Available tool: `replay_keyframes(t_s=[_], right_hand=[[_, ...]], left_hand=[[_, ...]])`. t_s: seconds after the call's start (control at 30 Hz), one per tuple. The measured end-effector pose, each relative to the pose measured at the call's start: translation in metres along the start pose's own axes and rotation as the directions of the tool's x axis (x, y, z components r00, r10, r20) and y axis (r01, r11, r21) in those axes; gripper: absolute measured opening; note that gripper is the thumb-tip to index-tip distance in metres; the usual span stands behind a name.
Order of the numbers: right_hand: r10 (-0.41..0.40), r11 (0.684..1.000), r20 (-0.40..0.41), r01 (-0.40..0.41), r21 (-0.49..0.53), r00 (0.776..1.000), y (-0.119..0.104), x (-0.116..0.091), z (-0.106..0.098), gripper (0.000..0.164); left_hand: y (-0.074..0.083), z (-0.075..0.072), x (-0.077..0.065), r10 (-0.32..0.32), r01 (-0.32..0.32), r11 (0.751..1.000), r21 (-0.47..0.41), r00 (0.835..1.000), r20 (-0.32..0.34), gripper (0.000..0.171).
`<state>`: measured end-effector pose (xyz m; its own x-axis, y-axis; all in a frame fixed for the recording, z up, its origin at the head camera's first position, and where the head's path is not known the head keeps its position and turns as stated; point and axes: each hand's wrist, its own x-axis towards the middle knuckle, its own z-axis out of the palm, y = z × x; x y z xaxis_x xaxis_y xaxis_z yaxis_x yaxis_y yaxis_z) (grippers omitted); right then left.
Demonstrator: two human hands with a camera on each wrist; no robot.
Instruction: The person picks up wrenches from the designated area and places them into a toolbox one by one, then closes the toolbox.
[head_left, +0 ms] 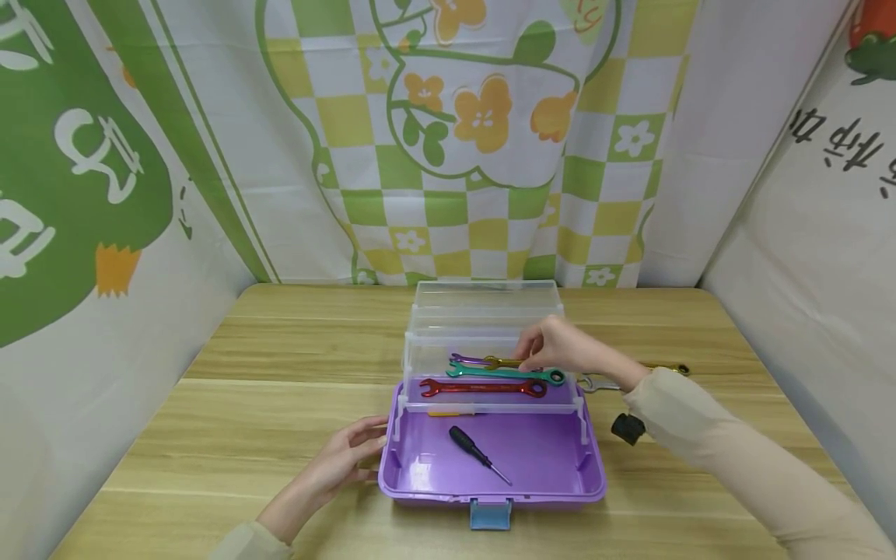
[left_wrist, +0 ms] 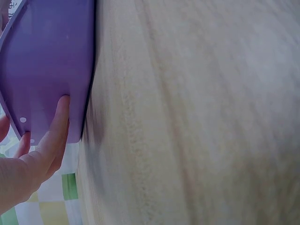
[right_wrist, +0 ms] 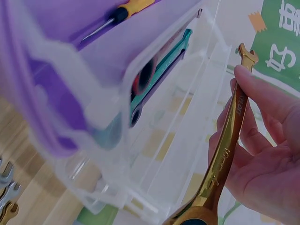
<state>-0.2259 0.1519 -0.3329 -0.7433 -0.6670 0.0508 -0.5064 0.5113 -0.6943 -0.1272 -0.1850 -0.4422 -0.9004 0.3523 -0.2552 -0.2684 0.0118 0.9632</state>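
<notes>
My right hand (head_left: 556, 346) pinches a gold combination wrench (right_wrist: 225, 150) between thumb and fingers, above the raised clear tray (head_left: 490, 407) of a purple toolbox (head_left: 420, 467). In that tray lie a red wrench (head_left: 483, 388), a teal wrench (head_left: 504, 375) and a purple wrench (head_left: 467, 359). My left hand (head_left: 346, 455) is at the toolbox's left side; in the left wrist view its extended fingertips (left_wrist: 63, 105) touch the purple wall. Inside the box bottom are a black-handled screwdriver (head_left: 470, 445) and a yellow-handled screwdriver (right_wrist: 136, 6), partly under the tray.
On the wooden table (head_left: 280, 373), right of the box, lie silver wrenches (head_left: 598, 383) and another gold wrench (head_left: 677, 369), partly hidden by my right arm. The clear lid (head_left: 488, 295) stands open at the back. A blue latch (head_left: 490, 515) hangs at the front. Printed curtains enclose the table.
</notes>
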Motion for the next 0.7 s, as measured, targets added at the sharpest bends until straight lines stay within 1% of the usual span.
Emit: replay_keyframes(t_s=[0.2, 0.37, 0.43, 0.57, 0.7], right_hand=[[-0.011, 1.0, 0.001, 0.011, -0.015, 1.0, -0.005, 0.01, 0.008, 0.006], [-0.061, 0.998, 0.014, 0.062, -0.017, 0.998, -0.007, 0.016, 0.015, 0.007], [-0.082, 0.997, 0.026, 0.082, -0.002, 0.996, -0.006, 0.018, 0.018, 0.007], [-0.079, 0.997, 0.042, 0.078, 0.025, 0.996, -0.007, 0.019, 0.022, 0.006], [-0.045, 0.998, 0.048, 0.043, 0.044, 0.998, -0.008, 0.02, 0.027, 0.007]], left_hand=[[0.001, 0.0, 0.0, 0.006, -0.006, 1.0, -0.004, 1.0, 0.002, 0.058], [0.001, 0.0, -0.001, 0.012, -0.012, 1.0, -0.004, 1.0, 0.007, 0.058], [0.001, 0.0, 0.0, 0.013, -0.013, 1.0, -0.002, 1.0, 0.007, 0.058], [0.001, 0.001, 0.0, 0.009, -0.009, 1.0, 0.005, 1.0, -0.002, 0.058], [0.001, 0.001, 0.0, 0.005, -0.005, 1.0, 0.007, 1.0, -0.009, 0.058]])
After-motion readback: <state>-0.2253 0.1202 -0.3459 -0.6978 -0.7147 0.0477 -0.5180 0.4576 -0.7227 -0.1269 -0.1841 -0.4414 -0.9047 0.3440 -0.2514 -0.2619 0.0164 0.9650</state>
